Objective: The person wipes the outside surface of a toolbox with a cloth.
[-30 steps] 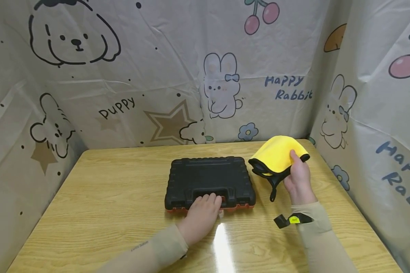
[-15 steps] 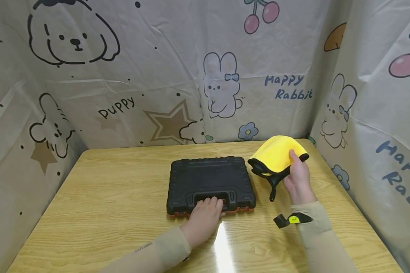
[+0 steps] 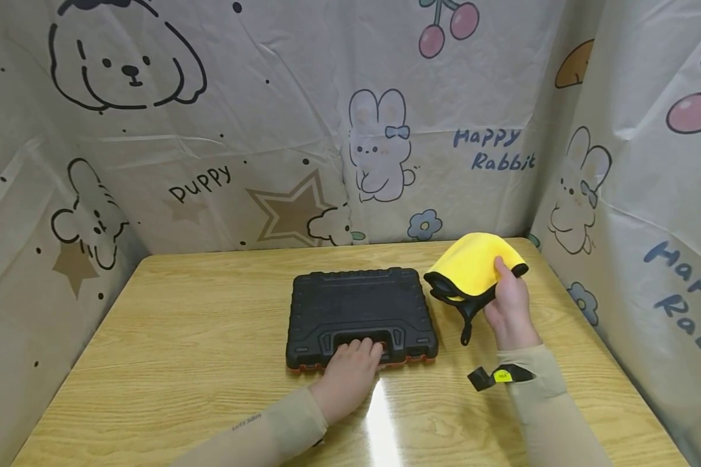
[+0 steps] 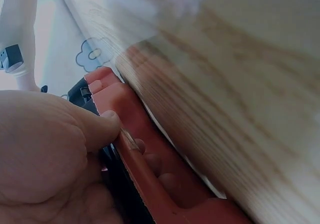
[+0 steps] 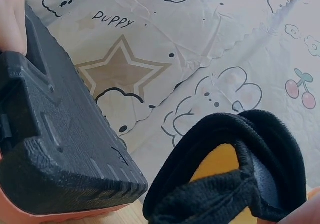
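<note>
A black case (image 3: 356,305) with a handle and a red-orange lower half (image 4: 160,179) lies at the middle of the table. My left hand (image 3: 350,376) grips its handle at the near side. In the left wrist view the thumb (image 4: 107,126) presses the red edge, and fingertips (image 4: 152,161) curl through the handle from behind. To the right, my right hand (image 3: 511,301) holds a folded yellow cloth (image 3: 473,259) with black edging, thumb on top. A black loop (image 3: 466,327) hangs from the cloth. The fingers under the cloth are hidden.
The wooden table (image 3: 198,311) meets a printed wall sheet (image 3: 257,130) at the back and sides. The cloth is close to the case's right side. A black strap (image 3: 502,376) is on the right sleeve.
The case's near edge and my left hand have shifted slightly toward me, mostly in the first half second. My right hand and the cloth have hardly moved.
</note>
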### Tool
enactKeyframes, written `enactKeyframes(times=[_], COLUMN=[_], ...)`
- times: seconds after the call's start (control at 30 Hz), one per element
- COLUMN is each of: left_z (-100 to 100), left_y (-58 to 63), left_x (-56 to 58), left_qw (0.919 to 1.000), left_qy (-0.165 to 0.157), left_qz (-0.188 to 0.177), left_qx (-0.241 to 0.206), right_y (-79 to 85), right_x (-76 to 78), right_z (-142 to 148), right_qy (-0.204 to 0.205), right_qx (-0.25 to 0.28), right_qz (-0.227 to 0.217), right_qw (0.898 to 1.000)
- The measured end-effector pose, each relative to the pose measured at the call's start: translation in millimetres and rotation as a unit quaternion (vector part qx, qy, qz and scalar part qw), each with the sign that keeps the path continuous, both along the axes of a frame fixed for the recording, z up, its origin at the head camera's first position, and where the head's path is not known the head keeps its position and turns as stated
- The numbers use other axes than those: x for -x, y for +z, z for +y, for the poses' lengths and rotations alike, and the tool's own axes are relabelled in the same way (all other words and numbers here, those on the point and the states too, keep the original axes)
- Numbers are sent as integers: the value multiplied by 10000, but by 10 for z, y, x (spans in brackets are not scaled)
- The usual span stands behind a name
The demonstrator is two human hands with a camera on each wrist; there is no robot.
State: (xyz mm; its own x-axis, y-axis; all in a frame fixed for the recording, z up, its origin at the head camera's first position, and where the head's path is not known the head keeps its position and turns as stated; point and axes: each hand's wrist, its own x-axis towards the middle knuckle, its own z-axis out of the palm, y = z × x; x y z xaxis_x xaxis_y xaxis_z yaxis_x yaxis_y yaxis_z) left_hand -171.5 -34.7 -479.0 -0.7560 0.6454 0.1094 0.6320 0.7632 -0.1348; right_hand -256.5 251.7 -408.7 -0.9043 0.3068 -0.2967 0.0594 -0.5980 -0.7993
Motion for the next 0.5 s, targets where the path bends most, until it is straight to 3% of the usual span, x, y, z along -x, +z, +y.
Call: enactKeyframes(times=[0.3,0.4,0.5], left_z=[-11,-49,-133], left_y=[17,119,275], left_x=[5,30,98], left_qw=[9999,9978,9880], left_qy=[31,48,227], left_qz=[-66,-436,-953], left_qx=[-151,-500,-1196], right_y=[3,2,0], right_x=[-4,-6,-7], right_z=[-12,-18,-25], right_qy=[21,23,52], right_qx=[28,50,12], right_qz=[-49,-63,-60], right_qw=[10000,10000,10000])
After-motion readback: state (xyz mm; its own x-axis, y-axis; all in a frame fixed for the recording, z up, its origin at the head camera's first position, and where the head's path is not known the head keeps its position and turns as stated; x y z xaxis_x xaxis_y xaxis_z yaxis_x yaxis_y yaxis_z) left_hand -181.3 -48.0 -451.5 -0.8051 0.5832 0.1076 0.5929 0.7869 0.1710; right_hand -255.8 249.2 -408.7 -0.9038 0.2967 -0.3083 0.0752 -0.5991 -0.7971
